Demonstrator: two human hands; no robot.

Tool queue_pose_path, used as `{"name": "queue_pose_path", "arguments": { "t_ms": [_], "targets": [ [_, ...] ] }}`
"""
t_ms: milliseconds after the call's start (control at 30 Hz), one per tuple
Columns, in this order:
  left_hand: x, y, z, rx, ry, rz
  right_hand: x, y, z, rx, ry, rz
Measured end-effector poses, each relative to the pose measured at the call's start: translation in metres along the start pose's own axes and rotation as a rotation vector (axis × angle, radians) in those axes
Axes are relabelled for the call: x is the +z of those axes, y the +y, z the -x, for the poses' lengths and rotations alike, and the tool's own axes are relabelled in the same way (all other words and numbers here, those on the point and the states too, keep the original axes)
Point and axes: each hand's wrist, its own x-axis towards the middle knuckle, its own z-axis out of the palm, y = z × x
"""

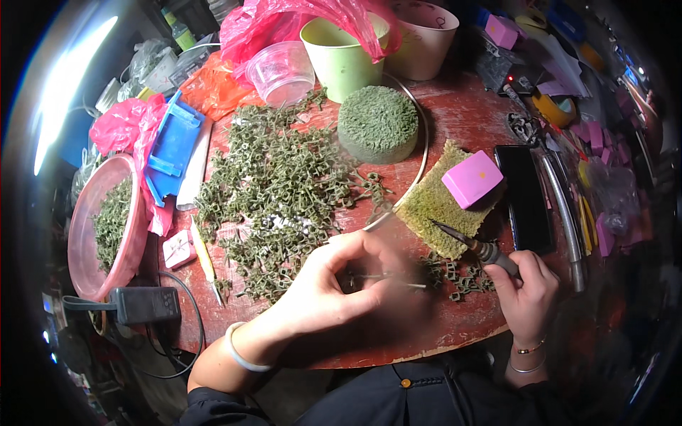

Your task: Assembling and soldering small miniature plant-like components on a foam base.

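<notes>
Over the front of the red table, my left hand (pixel 348 284) curls thumb and fingers together. Its fingertips are blurred; a thin pale sliver (pixel 408 285) shows beside them, and I cannot make out what it is. In my right hand (pixel 526 295) is a soldering iron (pixel 490 254), its dark pointed tip over the edge of a yellow-green textured sponge pad (pixel 433 206). On the pad sits a pink block (pixel 472 179). Small green open-shaped pieces (pixel 277 177) lie in a big loose heap beyond my left hand, with several more pieces (pixel 465 278) between my hands.
A round green textured block (pixel 378 124) stands behind the pad, near a light green bucket (pixel 341 60) and a clear tub (pixel 280 74). At left are a pink basin (pixel 106 227), a blue tray (pixel 174 145) and a power bank (pixel 145 305). A black phone (pixel 524 199) lies at right.
</notes>
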Motion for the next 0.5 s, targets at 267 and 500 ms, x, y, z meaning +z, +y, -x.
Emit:
{"name": "queue_pose_path", "arguments": {
  "t_ms": [267,500],
  "targets": [
    [0.0009,-0.0022,-0.0007,0.011,0.037,-0.041,0.0018,-0.0009,0.004,-0.035,0.009,-0.08],
    [-0.0002,-0.0038,-0.0011,-0.031,0.022,-0.023,0.0075,-0.0016,0.0056,-0.077,0.001,-0.1]
  ]
}}
